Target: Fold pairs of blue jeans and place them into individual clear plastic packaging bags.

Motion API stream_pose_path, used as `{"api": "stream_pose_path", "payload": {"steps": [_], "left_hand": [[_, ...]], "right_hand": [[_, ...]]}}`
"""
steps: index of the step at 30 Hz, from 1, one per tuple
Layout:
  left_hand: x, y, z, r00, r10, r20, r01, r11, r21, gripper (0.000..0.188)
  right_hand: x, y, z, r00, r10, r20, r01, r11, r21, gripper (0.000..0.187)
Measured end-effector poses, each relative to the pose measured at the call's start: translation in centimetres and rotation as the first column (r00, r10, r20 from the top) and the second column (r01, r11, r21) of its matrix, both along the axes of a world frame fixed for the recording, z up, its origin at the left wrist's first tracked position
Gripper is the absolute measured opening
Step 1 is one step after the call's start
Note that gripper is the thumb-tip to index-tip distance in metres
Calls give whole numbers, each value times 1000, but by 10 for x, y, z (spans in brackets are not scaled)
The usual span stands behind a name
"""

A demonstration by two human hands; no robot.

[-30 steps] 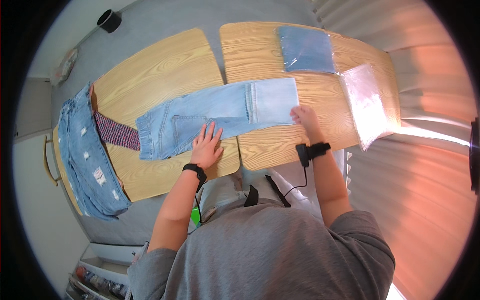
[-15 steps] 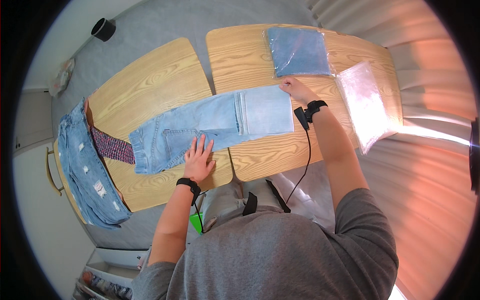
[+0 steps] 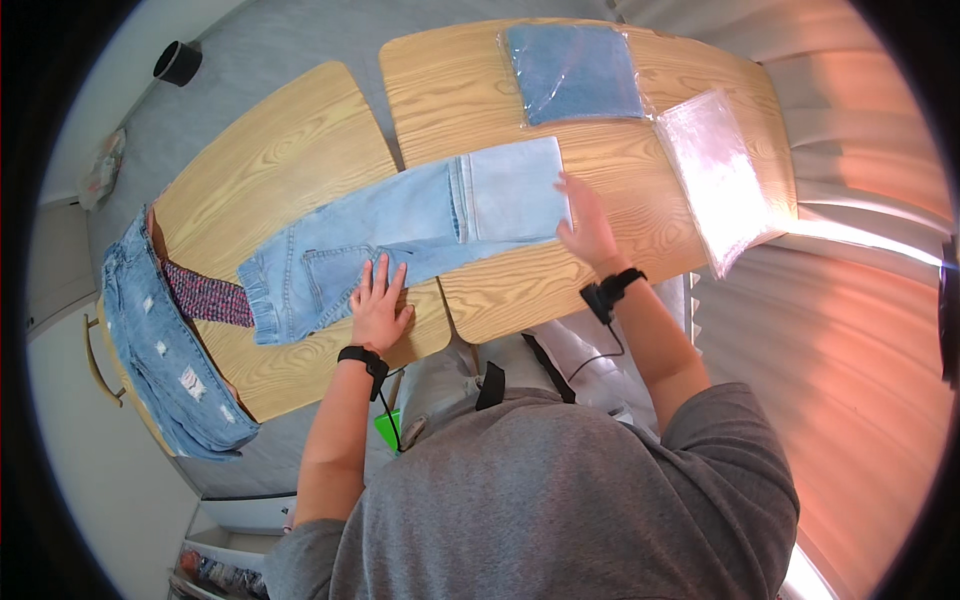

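Light blue jeans (image 3: 420, 205) with an elastic waistband lie lengthwise across the gap between two wooden tabletops, their legs turned back into a paler folded panel at the right. My left hand (image 3: 378, 308) rests flat near the back pocket, fingers spread on the denim. At the folded right end is my right hand (image 3: 588, 225), slightly blurred, thumb and fingers apart beside the edge. Whether its fingertips touch the cloth I cannot tell. A dark strap with a cable circles each wrist.
Ripped jeans (image 3: 180, 350) hang over the left end, by a pink-and-dark knitted piece (image 3: 208, 297). Farther back on the right lie folded denim in a clear bag (image 3: 575, 75) and a stack of shiny clear bags (image 3: 715, 175). A black bin (image 3: 178, 63) stands on the floor.
My right hand has let go of the far corner of the folded end and moved nearer along that edge. My left hand stays on the jeans; the whole view has shifted slightly.
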State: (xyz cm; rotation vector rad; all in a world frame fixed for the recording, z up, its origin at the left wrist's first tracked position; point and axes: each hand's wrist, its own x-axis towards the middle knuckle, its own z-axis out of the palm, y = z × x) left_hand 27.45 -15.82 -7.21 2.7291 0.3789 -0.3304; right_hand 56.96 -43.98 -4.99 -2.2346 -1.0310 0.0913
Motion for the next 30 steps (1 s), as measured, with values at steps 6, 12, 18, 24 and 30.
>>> {"api": "stream_pose_path", "payload": {"steps": [6,12,18,24,30], "left_hand": [[1,0,2,1000,-2,-8,1,1000,-22,81],[3,0,5,999,2,-34,-3,1000,-31,82],[2,0,3,1000,4,-30,-4,1000,-28,82],[3,-1,5,999,13,-49,-15,999,-31,82],[4,-2,6,999,14,-41,-15,999,-35,82]], "right_hand": [[-42,0,-28,993,-28,117,40,994,-106,57],[-52,-5,-47,984,-134,115,143,987,-74,54],[-37,-8,-52,982,-189,-3,187,973,-137,50],[-38,-10,-44,981,-180,-70,176,983,-58,53],[-40,1,-51,951,-274,-145,279,960,15,56]]}}
